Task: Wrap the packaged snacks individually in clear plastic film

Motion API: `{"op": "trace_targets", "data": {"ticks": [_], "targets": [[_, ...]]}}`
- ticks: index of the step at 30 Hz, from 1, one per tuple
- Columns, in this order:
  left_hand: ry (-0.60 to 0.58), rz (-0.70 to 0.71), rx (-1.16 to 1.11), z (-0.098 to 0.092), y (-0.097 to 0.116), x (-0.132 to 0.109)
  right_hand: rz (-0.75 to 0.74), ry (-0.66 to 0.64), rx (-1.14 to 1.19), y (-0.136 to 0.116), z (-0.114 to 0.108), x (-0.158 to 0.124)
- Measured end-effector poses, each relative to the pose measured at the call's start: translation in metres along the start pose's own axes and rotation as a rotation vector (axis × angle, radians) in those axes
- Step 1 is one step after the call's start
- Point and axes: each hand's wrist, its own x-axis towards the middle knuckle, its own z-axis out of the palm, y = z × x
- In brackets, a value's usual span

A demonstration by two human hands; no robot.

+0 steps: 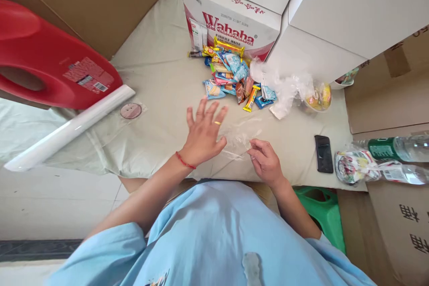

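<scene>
My left hand (203,136) is spread palm down over the cloth-covered table (161,111), its fingers apart and holding nothing. To its right lies a thin clear plastic bag (236,143), crumpled and see-through. My right hand (266,161) pinches the bag's near right edge between thumb and fingers. Beyond my left fingertips is a heap of wrapped snacks (229,71) in blue, yellow, red and brown packets. Beside the heap, to the right, sits a bunch of crumpled clear plastic bags (284,87).
A Wahaba-style white carton (234,22) stands behind the snacks. On the left are a red detergent jug (60,58), a white plastic roll (70,129) and a round pink disc (131,111). A phone (323,154), plastic bottles (398,148) and a bowl (317,98) are on the right.
</scene>
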Motion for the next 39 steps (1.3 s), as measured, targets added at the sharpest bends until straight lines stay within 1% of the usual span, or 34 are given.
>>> {"op": "trace_targets", "data": {"ticks": [1,2,3,4,5,6,7,8,10,12,13,14,16,18,19,21,23,24,25,27,29,30,31,33,35,36,39], "targets": [[-0.076,0.067,0.055,0.001,0.004,0.01,-0.01,-0.002,0.0,0.0,-0.001,0.0],[-0.162,0.098,0.07,0.003,0.006,0.019,-0.014,0.0,-0.002,-0.001,-0.001,0.0],[-0.246,0.085,0.047,0.006,0.006,0.027,-0.009,0.006,-0.011,-0.001,-0.003,-0.002],[-0.309,0.038,-0.008,0.01,0.004,0.034,0.006,0.018,-0.028,0.0,-0.005,-0.005],[-0.336,-0.035,-0.083,0.014,0.0,0.038,0.033,0.033,-0.053,0.001,-0.007,-0.01],[-0.319,-0.121,-0.172,0.018,-0.006,0.039,0.073,0.046,-0.084,0.003,-0.01,-0.016],[-0.266,-0.209,-0.266,0.022,-0.011,0.038,0.121,0.042,-0.112,0.006,-0.014,-0.024],[-0.19,-0.294,-0.359,0.026,-0.018,0.035,0.174,0.013,-0.126,0.009,-0.019,-0.033],[-0.049,-0.448,-0.51,0.031,-0.028,0.023,0.289,-0.129,-0.076,0.018,-0.031,-0.05],[0.028,-0.554,-0.565,0.035,-0.035,0.009,0.419,-0.279,0.054,0.027,-0.045,-0.062],[0.048,-0.576,-0.556,0.037,-0.036,0.003,0.494,-0.298,0.114,0.033,-0.051,-0.063],[0.061,-0.578,-0.529,0.038,-0.037,-0.003,0.574,-0.269,0.155,0.038,-0.056,-0.061],[0.07,-0.553,-0.467,0.041,-0.033,-0.012,0.7,-0.131,0.202,0.049,-0.057,-0.047],[0.065,-0.513,-0.43,0.043,-0.026,-0.016,0.748,-0.027,0.271,0.059,-0.045,-0.023],[0.061,-0.487,-0.425,0.044,-0.022,-0.017,0.747,-0.018,0.326,0.063,-0.034,-0.009],[0.055,-0.429,-0.436,0.043,-0.017,-0.018,0.745,-0.048,0.428,0.07,-0.007,0.017],[0.089,-0.403,-0.439,0.04,-0.019,-0.019,0.745,-0.082,0.493,0.074,0.019,0.038],[0.132,-0.421,-0.435,0.038,-0.023,-0.02,0.754,-0.069,0.51,0.076,0.029,0.045],[0.19,-0.463,-0.431,0.034,-0.029,-0.022,0.774,-0.029,0.519,0.078,0.036,0.05],[0.289,-0.592,-0.45,0.026,-0.044,-0.025,0.847,0.094,0.523,0.082,0.043,0.055],[0.318,-0.71,-0.517,0.019,-0.056,-0.03,0.914,0.187,0.523,0.087,0.045,0.056],[0.299,-0.753,-0.567,0.016,-0.059,-0.031,0.929,0.201,0.526,0.089,0.045,0.056],[0.249,-0.793,-0.642,0.013,-0.061,-0.033,0.932,0.2,0.534,0.09,0.046,0.056],[0.088,-0.866,-0.844,0.009,-0.058,-0.035,0.935,0.193,0.563,0.091,0.048,0.057],[-0.11,-0.904,-1.007,0.004,-0.051,-0.037,0.976,0.198,0.601,0.089,0.051,0.058],[-0.201,-0.9,-1.038,0.001,-0.048,-0.038,1.006,0.206,0.617,0.087,0.051,0.059],[-0.457,-0.847,-1.006,-0.009,-0.045,-0.044,1.085,0.239,0.638,0.085,0.049,0.06]]}}
